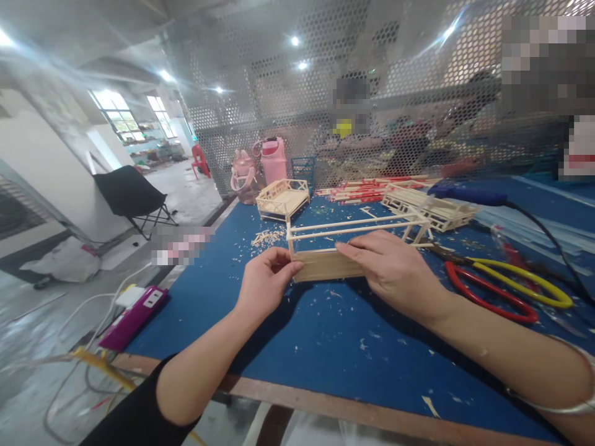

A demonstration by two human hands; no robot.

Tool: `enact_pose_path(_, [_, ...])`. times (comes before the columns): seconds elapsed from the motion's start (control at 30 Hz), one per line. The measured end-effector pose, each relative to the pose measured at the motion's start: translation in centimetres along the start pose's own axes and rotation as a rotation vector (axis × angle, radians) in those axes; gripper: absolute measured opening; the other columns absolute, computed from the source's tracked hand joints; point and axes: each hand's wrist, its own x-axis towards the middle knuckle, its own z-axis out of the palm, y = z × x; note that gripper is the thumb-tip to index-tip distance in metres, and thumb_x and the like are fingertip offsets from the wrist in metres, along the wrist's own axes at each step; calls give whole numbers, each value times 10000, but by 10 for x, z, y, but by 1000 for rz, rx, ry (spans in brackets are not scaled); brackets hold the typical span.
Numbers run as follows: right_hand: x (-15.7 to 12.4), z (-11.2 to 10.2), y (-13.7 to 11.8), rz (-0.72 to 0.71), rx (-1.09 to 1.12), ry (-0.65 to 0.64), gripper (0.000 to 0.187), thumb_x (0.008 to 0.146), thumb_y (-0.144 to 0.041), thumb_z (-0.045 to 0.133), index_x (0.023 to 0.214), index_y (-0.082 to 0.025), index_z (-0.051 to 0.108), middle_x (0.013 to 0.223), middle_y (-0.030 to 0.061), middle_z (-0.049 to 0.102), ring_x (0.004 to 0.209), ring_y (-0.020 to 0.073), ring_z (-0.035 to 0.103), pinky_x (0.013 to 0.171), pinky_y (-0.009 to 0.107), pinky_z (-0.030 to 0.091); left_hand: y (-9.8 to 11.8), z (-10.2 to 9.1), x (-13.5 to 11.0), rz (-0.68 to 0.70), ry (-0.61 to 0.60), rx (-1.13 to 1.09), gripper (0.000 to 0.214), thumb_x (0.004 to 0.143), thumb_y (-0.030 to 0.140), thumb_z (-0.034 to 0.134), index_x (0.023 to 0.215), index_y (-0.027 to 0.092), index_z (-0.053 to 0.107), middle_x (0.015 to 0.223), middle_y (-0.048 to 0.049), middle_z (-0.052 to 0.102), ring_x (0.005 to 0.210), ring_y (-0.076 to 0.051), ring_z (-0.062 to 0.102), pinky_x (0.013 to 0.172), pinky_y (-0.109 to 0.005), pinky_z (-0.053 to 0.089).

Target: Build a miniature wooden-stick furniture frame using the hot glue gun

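Between my hands is a small wooden stick frame (325, 267), tilted on its side with a slatted panel facing me and thin rails reaching back. My left hand (269, 275) pinches its left end, thumb on the panel and fingers at the corner post. Across the right part of the panel lies my right hand (390, 266), its fingers closed over the upper edge and hiding that end. Behind stands a similar stick frame (284, 199) with a slatted base. More stick frames (427, 204) are piled at the back right.
Scissors with red and yellow handles (493, 291) lie right of my right hand. A blue corded tool (469, 193) rests behind them. Sticks with red wrapping (357, 191), pink bottles (273, 160) and a perforated metal screen (279, 93) stand behind. A purple power strip (134, 317) is at left.
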Motion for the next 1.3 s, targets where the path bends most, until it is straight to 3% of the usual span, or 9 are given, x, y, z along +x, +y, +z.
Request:
enact_pose_path(0.67, [7, 4, -2, 1, 4, -8, 373, 830, 13, 402, 1031, -100, 695, 863, 108, 719, 755, 201, 590, 706, 327, 497, 3, 0, 1, -11, 22, 43, 176, 606, 312, 702, 591, 200, 567, 523, 54, 572, 489, -103, 507, 502, -224, 389])
enact_pose_path(0.97, [11, 6, 6, 49, -44, -35, 291, 922, -103, 437, 1041, -161, 696, 858, 69, 717, 760, 194, 568, 685, 327, 388, 8, -3, 6, -24, 54, 122, 293, 547, 445, 754, 598, 194, 612, 530, 16, 638, 514, -137, 554, 520, -246, 415])
enact_pose_path(1.3, [9, 17, 13, 77, -3, -128, 310, 918, -114, 453, 1147, -180, 651, 853, 56, 700, 723, 177, 568, 642, 313, 378, 12, -4, 9, -50, 69, 209, 377, 498, 541, 744, 609, 203, 620, 533, 3, 653, 522, -158, 561, 532, -266, 413])
